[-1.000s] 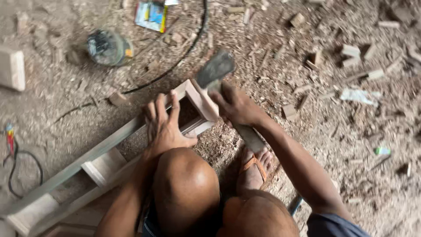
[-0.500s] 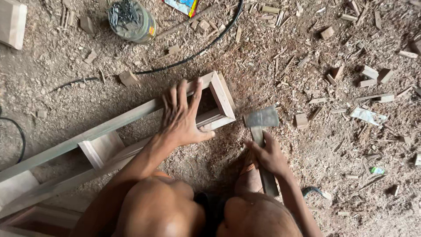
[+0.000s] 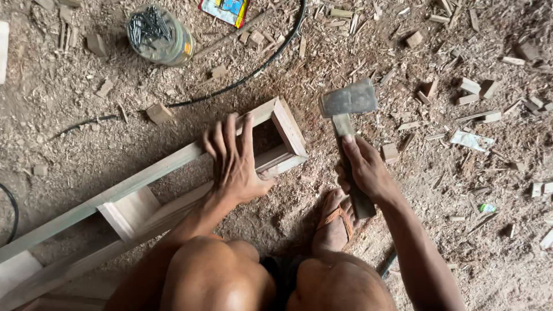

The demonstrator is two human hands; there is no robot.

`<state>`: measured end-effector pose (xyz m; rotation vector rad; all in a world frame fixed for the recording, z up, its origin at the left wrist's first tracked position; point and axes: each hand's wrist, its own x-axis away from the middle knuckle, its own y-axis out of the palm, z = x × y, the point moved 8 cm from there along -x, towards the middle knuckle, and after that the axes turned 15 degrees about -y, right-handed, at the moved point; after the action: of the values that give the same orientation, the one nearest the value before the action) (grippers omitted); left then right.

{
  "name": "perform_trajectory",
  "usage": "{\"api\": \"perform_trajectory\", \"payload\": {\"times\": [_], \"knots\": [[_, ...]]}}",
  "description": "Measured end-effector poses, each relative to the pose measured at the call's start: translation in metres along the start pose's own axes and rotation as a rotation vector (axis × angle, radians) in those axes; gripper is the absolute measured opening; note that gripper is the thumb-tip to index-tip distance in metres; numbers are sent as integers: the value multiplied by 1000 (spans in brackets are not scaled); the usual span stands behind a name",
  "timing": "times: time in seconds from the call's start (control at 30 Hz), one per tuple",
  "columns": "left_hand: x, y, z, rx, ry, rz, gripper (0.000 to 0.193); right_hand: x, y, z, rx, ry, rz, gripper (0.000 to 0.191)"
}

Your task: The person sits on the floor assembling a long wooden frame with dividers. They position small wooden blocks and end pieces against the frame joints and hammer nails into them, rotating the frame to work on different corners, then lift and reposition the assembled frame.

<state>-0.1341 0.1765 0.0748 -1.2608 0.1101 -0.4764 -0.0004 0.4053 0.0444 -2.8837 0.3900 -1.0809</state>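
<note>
A long ladder-like wooden frame (image 3: pixel 144 175) lies on the dirt floor, running from lower left to its end block (image 3: pixel 288 129) at centre. My left hand (image 3: pixel 233 158) presses flat on the frame's end, fingers spread over the two rails. To the right of the frame, my right hand (image 3: pixel 366 170) grips the wooden handle of a hammer (image 3: pixel 347 101), whose grey metal head sits just right of the frame's end, off the wood. My knees and a sandalled foot (image 3: pixel 334 222) fill the bottom of the view.
A clear jar of nails (image 3: pixel 156 33) stands at the top left. A black cable (image 3: pixel 247 75) curves across the floor behind the frame. A colourful packet (image 3: pixel 226 10) lies at the top. Wood offcuts (image 3: pixel 472 86) and shavings litter the ground to the right.
The hammer was at the frame's end a second ago; it has swung away to the right and now sits beside the frame. My left hand stays on the frame's end.
</note>
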Motion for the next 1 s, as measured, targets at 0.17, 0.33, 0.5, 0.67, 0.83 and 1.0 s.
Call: {"api": "perform_trajectory", "payload": {"times": [0.17,0.33,0.5,0.67,0.83,1.0], "knots": [[-3,16,-9,27,-6,-5,139,-18,23,-21,70,-21,-142,55],[-1,18,-11,83,24,10,139,-25,34,-29,108,-156,-293,65],[-2,16,-11,39,8,-9,135,-32,39,-24,37,-93,-285,65],[-2,10,-7,59,29,-19,132,-35,37,-41,101,-250,-273,54],[0,6,-6,2,10,-20,133,-27,42,-42,62,-197,-331,44],[-2,-1,0,11,7,-16,136,-30,36,-46,84,-266,-200,46]]}}
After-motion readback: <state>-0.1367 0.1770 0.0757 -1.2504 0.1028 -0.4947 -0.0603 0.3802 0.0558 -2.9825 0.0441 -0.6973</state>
